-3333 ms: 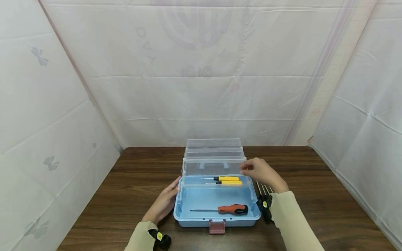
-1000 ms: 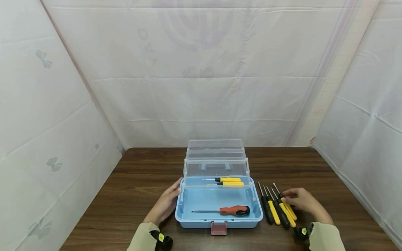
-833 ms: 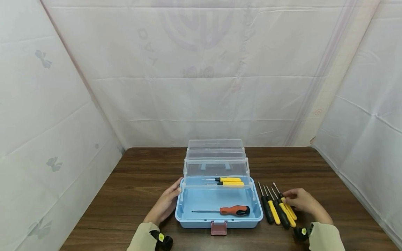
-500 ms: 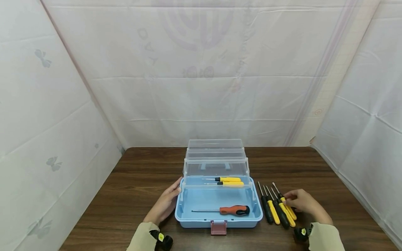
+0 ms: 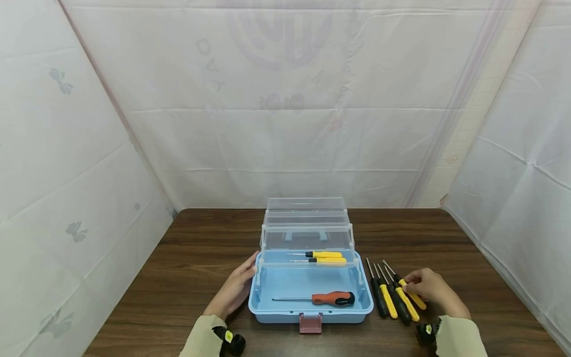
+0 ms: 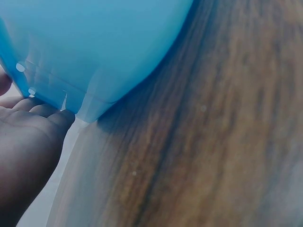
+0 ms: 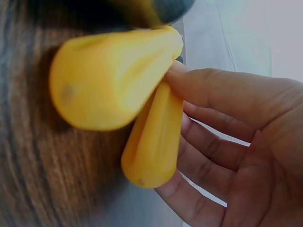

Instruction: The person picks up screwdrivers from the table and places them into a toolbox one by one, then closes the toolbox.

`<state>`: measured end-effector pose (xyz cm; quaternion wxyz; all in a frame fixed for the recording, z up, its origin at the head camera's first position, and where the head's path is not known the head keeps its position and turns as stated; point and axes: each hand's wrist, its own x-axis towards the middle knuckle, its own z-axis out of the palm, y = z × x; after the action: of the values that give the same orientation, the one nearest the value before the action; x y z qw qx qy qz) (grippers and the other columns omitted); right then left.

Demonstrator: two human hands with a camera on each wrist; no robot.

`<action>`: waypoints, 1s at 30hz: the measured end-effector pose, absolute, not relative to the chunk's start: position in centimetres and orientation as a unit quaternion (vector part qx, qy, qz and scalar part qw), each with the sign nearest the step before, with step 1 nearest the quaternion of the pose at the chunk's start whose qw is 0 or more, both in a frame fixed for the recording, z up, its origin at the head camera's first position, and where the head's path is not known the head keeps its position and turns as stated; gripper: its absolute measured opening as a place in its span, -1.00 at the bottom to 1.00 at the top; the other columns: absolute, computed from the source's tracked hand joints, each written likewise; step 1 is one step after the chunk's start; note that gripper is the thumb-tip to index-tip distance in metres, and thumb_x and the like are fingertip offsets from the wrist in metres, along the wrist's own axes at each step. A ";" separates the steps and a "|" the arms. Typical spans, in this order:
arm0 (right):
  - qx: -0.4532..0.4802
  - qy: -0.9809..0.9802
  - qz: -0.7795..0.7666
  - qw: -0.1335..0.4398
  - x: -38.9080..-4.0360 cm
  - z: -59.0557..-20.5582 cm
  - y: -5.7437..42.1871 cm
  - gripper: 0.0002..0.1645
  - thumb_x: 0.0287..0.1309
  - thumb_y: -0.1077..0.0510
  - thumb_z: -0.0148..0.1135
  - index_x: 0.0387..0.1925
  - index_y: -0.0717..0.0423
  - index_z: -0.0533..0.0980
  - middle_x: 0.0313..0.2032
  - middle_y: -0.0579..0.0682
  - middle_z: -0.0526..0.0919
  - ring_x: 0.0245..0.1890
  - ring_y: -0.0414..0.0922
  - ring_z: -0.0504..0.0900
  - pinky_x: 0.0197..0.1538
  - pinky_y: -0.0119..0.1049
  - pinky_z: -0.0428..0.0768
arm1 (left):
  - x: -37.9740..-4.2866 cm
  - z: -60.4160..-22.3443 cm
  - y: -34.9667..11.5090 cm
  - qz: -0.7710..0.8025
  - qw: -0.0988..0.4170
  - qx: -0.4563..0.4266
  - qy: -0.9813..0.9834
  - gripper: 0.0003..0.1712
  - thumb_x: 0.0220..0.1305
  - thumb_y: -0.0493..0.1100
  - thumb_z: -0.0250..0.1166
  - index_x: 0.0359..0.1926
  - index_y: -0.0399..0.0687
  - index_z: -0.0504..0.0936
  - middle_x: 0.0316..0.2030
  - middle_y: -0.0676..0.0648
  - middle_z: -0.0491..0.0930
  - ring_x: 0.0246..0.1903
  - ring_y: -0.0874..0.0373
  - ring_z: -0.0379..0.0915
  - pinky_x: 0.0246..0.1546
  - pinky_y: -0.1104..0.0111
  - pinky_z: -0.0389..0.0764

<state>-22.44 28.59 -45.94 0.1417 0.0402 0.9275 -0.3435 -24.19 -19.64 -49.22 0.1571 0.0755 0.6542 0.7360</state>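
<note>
rightmost screwdriver (image 5: 418,300) swivelled; lower fingers (image 7: 196,202): right-wrist view only.

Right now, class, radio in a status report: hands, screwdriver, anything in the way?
Right hand pinches the rightmost yellow-handled screwdriver. Left hand rests against the blue toolbox. Possibly in the way: other screwdrivers between that one and toolbox.

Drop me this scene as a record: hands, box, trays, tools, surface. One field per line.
left_hand: left hand touching left side of blue toolbox
right_hand: right hand pinching rightmost yellow screwdriver
box_state: open, clear upper section raised at back
latch: pink latch at front, unfastened
clear_tray: two small yellow screwdrivers
box_bottom: orange-and-black screwdriver, tip pointing left
right_of_box: two black-handled screwdrivers, two yellow-handled screwdrivers, plus the pinched one
surface: dark wood-grain table
</note>
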 end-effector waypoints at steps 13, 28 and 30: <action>0.051 0.933 -0.331 0.129 -22.5 -46.0 28.3 -0.67 0.10 0.23 0.25 -0.15 0.41 0.58 -0.35 0.05 0.64 -0.39 -0.16 0.58 -0.36 -0.23 0.63 | -24.1 -49.0 -19.6 0.736 0.157 0.071 0.654 -0.22 0.44 -0.03 0.03 0.51 -0.15 -0.08 0.52 -0.22 -0.22 0.50 -0.12 -0.37 0.45 0.00 -0.21; 0.048 0.937 -0.328 0.111 -22.5 -46.3 28.2 -0.73 0.07 0.27 0.25 -0.21 0.42 0.59 -0.39 0.04 0.62 -0.43 -0.16 0.54 -0.39 -0.28 0.59 | -24.2 -49.0 -19.6 0.737 0.159 0.071 0.654 -0.21 0.44 -0.02 0.04 0.51 -0.16 -0.09 0.52 -0.22 -0.22 0.50 -0.13 -0.37 0.45 0.00 -0.21; 0.046 0.937 -0.327 0.110 -22.5 -46.3 28.2 -0.73 0.07 0.27 0.25 -0.21 0.42 0.59 -0.39 0.04 0.63 -0.43 -0.16 0.54 -0.38 -0.27 0.59 | -24.2 -49.0 -19.6 0.736 0.159 0.072 0.654 -0.21 0.44 -0.02 0.04 0.51 -0.16 -0.09 0.52 -0.22 -0.22 0.50 -0.13 -0.37 0.45 0.00 -0.21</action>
<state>-22.51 28.24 -46.29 0.1104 0.0457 0.9373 -0.3273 -24.19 -19.61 -49.03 0.1593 0.0717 0.6544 0.7357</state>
